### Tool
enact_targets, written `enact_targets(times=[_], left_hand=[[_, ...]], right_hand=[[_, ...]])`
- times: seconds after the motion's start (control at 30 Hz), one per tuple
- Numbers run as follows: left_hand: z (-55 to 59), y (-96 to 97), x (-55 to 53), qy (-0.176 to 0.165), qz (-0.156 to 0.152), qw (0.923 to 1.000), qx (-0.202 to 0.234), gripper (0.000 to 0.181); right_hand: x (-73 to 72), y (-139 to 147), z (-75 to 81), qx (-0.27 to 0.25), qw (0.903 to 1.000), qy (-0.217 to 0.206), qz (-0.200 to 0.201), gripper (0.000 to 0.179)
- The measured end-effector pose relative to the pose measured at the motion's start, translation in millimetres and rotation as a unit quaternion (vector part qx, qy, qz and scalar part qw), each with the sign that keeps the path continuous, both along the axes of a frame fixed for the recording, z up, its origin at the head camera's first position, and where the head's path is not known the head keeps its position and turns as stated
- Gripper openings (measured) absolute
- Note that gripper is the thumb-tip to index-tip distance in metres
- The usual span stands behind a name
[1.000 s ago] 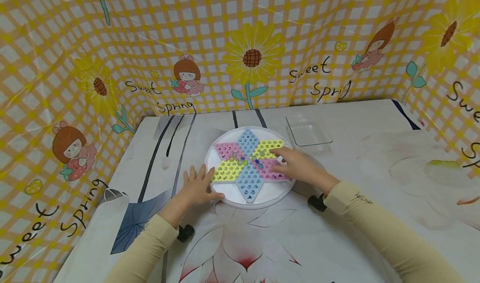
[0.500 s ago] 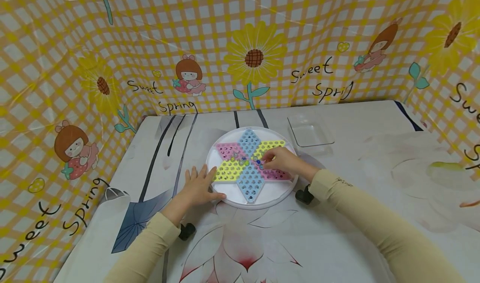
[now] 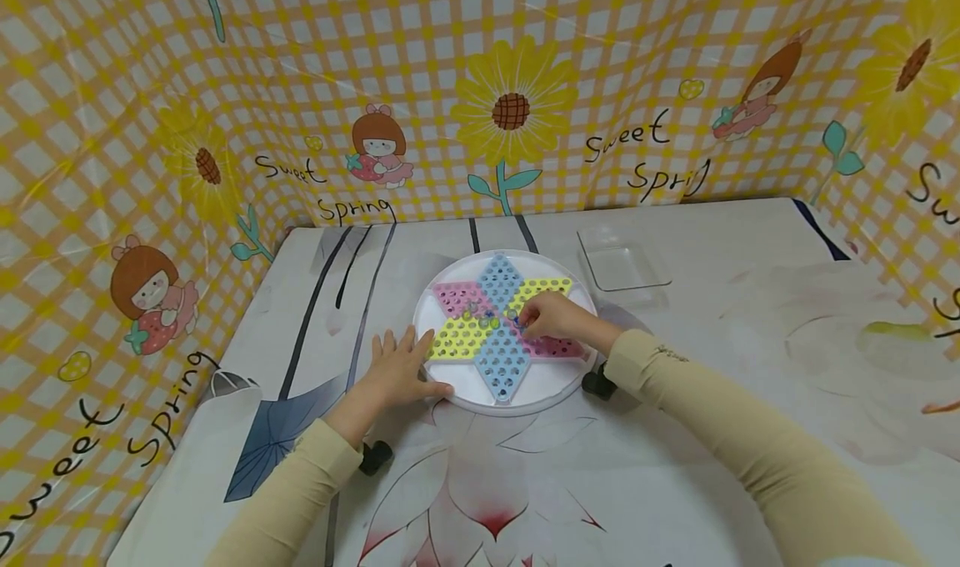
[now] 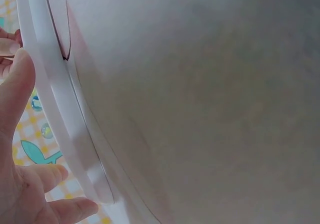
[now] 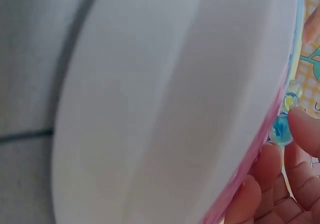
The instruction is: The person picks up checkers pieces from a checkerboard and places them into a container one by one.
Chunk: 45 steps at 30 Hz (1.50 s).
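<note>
A round white Chinese checkers board point(image 3: 457, 388) with a star of pink, yellow and blue holed sections lies on the table. Several glass marbles point(image 3: 491, 321) sit around its middle. My right hand point(image 3: 558, 317) reaches over the right side, its thumb and fingers pinching a blue-tinted marble point(image 5: 281, 130) low over the pink section. Beyond that are paler marbles point(image 5: 291, 100) in the right wrist view. My left hand point(image 3: 393, 375) rests at the board's left rim with fingers spread; in the left wrist view its thumb point(image 4: 17, 84) lies along the white rim.
A clear shallow plastic box point(image 3: 624, 267) stands behind the board to the right. The table cover point(image 3: 480, 484) has a printed lotus. A yellow checked cloth point(image 3: 420, 67) hangs around the back and sides.
My right hand has moved left and inward from the board's right side to the marbles near the centre, and its fingers have drawn together. The left hand stays in place.
</note>
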<state>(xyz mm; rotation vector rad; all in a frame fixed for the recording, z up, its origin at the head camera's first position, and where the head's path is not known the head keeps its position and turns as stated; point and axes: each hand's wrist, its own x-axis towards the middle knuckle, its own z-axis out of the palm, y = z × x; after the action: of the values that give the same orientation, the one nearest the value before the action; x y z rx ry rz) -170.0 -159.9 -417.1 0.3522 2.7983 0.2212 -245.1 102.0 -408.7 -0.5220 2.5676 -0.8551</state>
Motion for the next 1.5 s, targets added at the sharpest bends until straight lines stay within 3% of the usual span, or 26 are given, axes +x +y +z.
enact_targets(times=[0.3,0.7,1.13,1.5], left_hand=[[2.4,0.2,-0.6,0.004,-0.002,1.0000,-0.002,0.096],[1.3,0.9,-2.0,0.001,-0.002,1.0000,-0.005,0.097],[2.4,0.9,0.1,0.000,0.008,0.9999,-0.006,0.097],[-0.8,0.3,-2.0,0.000,0.009,1.0000,-0.001,0.097]], right_hand=[[1.2,-1.6,0.4,0.009,0.9999,-0.002,0.007,0.015],[0.0,6.5,5.8,-0.020,0.9994,-0.029,-0.003,0.021],[-9.7,21.3,28.0,-0.068,0.9966,-0.046,-0.003,0.024],[-17.1,36.3,47.6,-0.077,0.9954,-0.057,-0.011,0.031]])
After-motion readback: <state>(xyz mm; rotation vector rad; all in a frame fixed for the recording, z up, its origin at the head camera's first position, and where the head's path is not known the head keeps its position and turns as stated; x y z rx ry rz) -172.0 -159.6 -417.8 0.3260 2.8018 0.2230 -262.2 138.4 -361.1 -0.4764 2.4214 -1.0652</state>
